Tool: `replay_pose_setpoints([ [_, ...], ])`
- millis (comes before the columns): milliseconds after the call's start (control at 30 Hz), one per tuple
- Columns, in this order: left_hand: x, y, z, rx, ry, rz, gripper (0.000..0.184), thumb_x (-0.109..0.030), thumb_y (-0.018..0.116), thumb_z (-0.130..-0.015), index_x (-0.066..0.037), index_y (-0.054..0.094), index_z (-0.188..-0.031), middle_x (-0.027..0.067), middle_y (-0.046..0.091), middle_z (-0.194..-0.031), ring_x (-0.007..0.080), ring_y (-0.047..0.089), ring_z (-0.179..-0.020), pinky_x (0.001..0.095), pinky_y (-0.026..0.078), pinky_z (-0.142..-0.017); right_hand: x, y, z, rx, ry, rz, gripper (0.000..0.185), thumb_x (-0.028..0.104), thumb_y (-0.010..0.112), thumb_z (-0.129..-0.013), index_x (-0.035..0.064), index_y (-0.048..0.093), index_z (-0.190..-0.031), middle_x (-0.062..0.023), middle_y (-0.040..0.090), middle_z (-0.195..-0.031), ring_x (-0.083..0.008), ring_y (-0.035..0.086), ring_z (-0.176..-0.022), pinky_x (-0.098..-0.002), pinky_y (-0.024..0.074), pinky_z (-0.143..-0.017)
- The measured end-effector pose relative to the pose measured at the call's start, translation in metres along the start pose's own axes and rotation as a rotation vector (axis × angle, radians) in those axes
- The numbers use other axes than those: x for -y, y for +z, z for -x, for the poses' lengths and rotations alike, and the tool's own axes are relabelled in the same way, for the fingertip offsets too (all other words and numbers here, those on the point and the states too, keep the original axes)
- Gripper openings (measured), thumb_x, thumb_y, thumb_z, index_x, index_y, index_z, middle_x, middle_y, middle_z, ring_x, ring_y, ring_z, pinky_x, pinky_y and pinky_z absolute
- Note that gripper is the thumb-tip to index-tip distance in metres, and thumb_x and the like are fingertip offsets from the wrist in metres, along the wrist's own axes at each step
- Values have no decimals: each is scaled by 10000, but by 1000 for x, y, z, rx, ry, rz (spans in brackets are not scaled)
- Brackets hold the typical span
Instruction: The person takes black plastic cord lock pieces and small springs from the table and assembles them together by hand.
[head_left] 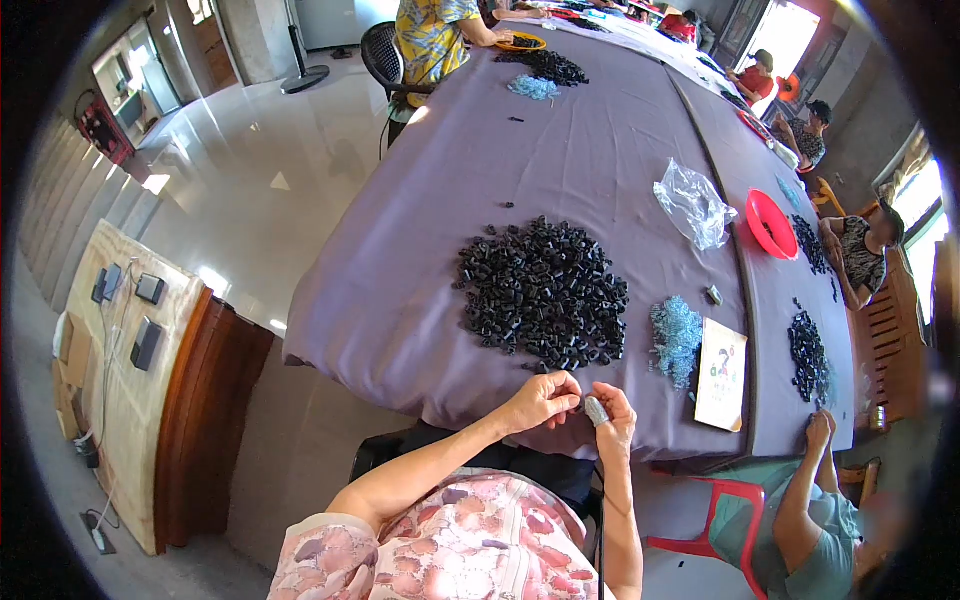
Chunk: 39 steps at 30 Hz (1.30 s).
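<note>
Both my hands are at the table's near edge, just below a large pile of small black pieces (545, 290). My left hand (545, 402) is closed in a pinch on a small dark piece. Close beside it, my right hand (612, 412) has its fingers closed; a silvery-grey wrapping (596, 410) covers one fingertip, and whatever else it holds is too small to make out. Right of the black pile lies a heap of small light-blue pieces (677, 340), next to a printed card or booklet (721, 375).
A clear plastic bag (695, 203) and a red bowl (771, 224) lie farther up the purple-grey cloth (400, 300). A small grey object (714, 295) is near the booklet. Several people sit around the table, one beside a red chair (712, 520) at right.
</note>
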<state>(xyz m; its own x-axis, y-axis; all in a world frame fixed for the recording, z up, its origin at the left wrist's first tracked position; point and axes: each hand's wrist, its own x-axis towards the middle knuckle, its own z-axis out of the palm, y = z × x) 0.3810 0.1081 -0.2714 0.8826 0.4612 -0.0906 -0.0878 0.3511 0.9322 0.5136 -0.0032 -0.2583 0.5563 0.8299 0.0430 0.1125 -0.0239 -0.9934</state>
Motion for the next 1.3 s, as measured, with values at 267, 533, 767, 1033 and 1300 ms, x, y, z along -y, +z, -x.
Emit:
replay_pose_setpoints([
  [267, 0, 0, 3, 0, -13, -2, 107, -115, 569, -901, -58, 552, -990, -5, 570, -786, 61, 543, -604, 208, 463, -487, -2, 1, 1, -19, 22, 2, 239, -54, 619, -806, 23, 611, -1031, 7, 611, -840, -56, 548, -764, -202, 443, -704],
  [533, -4, -1, 2, 21, -42, 11, 122, -115, 569, -901, -60, 547, -1007, -3, 571, -802, 62, 544, -623, 207, 461, -506, -3, 0, 0, -9, 49, -44, 245, -53, 618, -800, 24, 614, -1033, 12, 607, -831, -53, 546, -766, -200, 441, -694],
  [767, -10, 0, 3, 20, -93, 2, 120, -113, 577, -898, -64, 555, -1005, 1, 575, -795, 58, 543, -620, 205, 460, -516, 2, 2, 0, -1, 32, 30, 238, -33, 635, -792, 9, 600, -1024, -7, 609, -828, -61, 563, -754, -204, 456, -682],
  [1033, -12, -2, 4, 24, -110, 43, 104, -89, 584, -893, -56, 559, -989, -10, 569, -762, 50, 545, -610, 193, 454, -495, 7, 3, -3, -8, 30, 57, 226, -36, 638, -786, -5, 606, -1008, -30, 617, -805, -97, 587, -749, -227, 477, -677],
  [1300, -13, -5, 2, 32, -155, 91, 101, -89, 591, -891, -48, 553, -975, 11, 577, -771, 68, 565, -615, 204, 470, -512, 8, -42, -38, -368, -67, 557, 140, -7, 637, -768, 20, 641, -905, -103, 644, -787, -164, 608, -674, -282, 476, -613],
])
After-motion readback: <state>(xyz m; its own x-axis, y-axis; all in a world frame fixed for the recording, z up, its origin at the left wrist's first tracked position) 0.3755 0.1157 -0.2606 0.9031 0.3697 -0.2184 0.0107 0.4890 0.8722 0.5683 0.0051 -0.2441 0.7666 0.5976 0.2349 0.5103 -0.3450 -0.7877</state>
